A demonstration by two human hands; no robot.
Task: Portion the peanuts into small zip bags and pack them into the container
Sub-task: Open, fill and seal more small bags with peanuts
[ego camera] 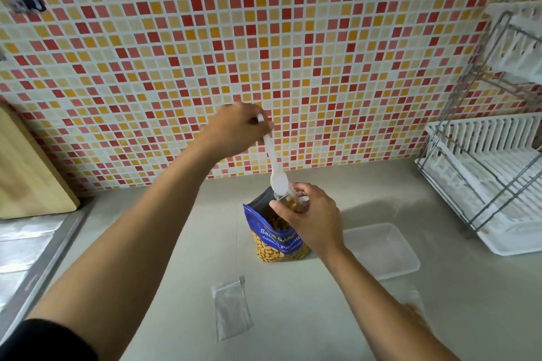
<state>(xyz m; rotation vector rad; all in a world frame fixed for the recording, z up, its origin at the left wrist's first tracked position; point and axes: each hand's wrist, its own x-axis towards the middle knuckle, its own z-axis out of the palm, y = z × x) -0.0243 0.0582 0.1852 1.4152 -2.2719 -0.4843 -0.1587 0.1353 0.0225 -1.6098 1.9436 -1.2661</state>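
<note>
Above blue peanut pouch (pixel 272 240), left hand (pixel 234 132) grips white plastic spoon (pixel 275 167), right hand (pixel 311 220) pinches clear zip bag (pixel 293 202); narrow mouth could spill peanuts.

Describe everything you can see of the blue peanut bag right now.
The peanut bag is a glossy blue stand-up pouch with pale lettering and printed peanuts on its lower front. It stands upright on the grey counter, top open, peanuts showing inside. The right hand, holding a small zip bag, covers its upper right edge; contact is unclear.
</note>
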